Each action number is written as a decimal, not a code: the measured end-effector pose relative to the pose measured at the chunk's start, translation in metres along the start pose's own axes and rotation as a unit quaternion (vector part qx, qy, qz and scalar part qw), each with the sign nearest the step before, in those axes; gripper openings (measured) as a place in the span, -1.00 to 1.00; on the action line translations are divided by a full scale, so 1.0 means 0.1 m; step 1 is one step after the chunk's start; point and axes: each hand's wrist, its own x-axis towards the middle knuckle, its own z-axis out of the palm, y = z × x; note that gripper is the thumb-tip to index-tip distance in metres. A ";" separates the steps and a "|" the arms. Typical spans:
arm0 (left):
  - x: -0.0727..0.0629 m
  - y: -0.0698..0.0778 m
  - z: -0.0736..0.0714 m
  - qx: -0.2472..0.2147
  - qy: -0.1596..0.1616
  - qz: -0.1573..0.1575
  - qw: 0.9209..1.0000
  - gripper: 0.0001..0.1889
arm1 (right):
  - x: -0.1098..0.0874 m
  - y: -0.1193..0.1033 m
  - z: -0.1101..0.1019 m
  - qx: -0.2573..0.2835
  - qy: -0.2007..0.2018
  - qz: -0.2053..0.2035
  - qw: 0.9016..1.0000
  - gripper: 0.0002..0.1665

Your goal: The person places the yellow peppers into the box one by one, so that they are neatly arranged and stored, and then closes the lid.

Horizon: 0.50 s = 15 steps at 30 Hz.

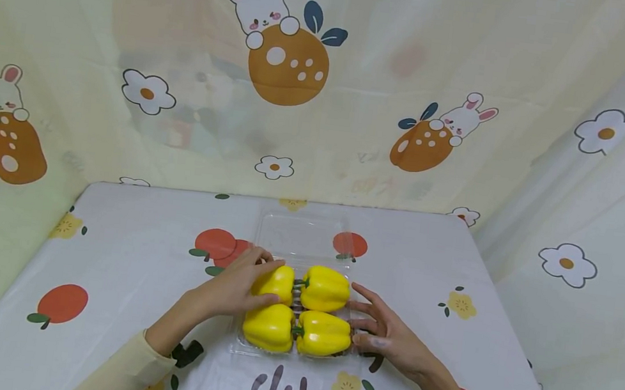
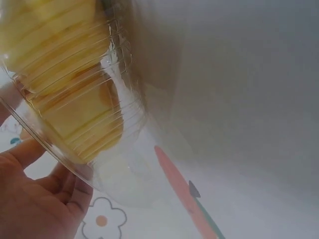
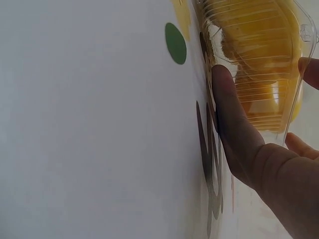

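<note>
Several yellow bell peppers lie in two rows inside a clear plastic clamshell box (image 1: 248,350), stems turned toward the middle. Its transparent lid (image 1: 308,236) is folded back flat behind them. My left hand (image 1: 235,286) reaches over the left rim and spans the back-left bell pepper (image 1: 281,283), index finger behind it and thumb in front. At the right side, my right hand (image 1: 391,340) has its fingers spread loosely along the box edge. In the right wrist view the thumb lies against the ribbed box wall (image 3: 264,79), with other fingers near the rim.
A white tablecloth (image 1: 126,251) printed with fruit and flowers covers the table. Behind it hangs a cream curtain (image 1: 342,134) with rabbit prints, and a similar curtain (image 1: 569,327) stands at the right. Black wrist cameras (image 1: 188,354) sit by both cuffs.
</note>
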 end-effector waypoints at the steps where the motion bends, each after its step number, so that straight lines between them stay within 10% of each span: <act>1: 0.00 0.00 0.00 0.000 -0.001 0.000 1.000 -0.27 | 0.00 0.00 0.00 0.000 0.001 0.000 1.000 0.13; 15: -0.03 0.01 0.02 -0.005 0.008 -0.006 1.000 -0.23 | 0.00 -0.01 0.00 -0.010 -0.002 -0.010 1.000 0.12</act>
